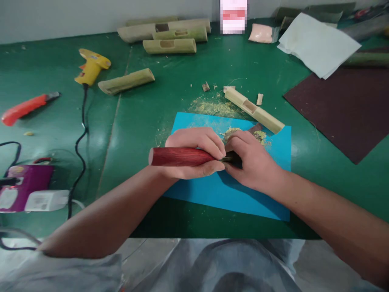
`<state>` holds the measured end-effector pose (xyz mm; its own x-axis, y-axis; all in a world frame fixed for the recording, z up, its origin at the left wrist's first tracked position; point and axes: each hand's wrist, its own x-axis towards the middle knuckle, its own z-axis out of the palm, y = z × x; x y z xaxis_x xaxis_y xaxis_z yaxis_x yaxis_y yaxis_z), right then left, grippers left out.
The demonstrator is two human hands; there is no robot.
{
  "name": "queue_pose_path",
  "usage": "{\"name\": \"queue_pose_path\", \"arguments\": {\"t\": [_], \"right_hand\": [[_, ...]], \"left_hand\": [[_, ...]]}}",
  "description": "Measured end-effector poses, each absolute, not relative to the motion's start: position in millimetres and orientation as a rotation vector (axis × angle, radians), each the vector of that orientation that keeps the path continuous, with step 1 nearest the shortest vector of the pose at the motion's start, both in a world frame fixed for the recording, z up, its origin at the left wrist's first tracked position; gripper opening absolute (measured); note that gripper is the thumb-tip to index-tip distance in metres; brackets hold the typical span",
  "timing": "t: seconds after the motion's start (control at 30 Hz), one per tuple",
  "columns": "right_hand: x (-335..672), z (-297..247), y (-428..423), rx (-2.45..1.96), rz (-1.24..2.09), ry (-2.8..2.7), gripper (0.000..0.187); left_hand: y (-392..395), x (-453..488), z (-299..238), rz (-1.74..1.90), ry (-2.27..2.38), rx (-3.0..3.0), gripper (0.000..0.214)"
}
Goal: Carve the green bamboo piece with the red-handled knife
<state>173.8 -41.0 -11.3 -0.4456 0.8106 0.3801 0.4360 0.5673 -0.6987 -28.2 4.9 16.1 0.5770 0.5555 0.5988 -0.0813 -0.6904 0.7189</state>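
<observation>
Over a blue sheet (194,188), my left hand (194,138) is closed around a tool with a red wooden handle (182,157). The tool points right, and its working end is hidden by my fingers. Pressed against that end, my right hand (252,160) has its fingers curled round something dark (234,159) that I cannot make out. Yellowish shavings (259,136) lie on the sheet just beyond both hands. A split bamboo piece with a rectangular notch (253,109) rests across the sheet's far edge.
Several bamboo tubes (170,46) lie at the back, with another tube (127,82) nearer. On the left are a yellow glue gun (92,67), a red utility knife (27,107) and a purple power strip (39,182). Sandpaper (343,109) and white paper (319,44) lie right.
</observation>
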Motion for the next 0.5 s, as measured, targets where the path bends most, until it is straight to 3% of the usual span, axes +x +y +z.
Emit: {"name": "queue_pose_path", "arguments": {"t": [0.2, 0.5], "right_hand": [[174, -11, -40, -0.985, 0.615, -2.122, 0.015], [177, -10, -40, -0.985, 0.681, -2.131, 0.011]], "left_hand": [[3, -26, 17, 1.060, 0.375, 2.098, 0.007], [3, -30, 2, 1.317, 0.486, 2.001, 0.028]]}}
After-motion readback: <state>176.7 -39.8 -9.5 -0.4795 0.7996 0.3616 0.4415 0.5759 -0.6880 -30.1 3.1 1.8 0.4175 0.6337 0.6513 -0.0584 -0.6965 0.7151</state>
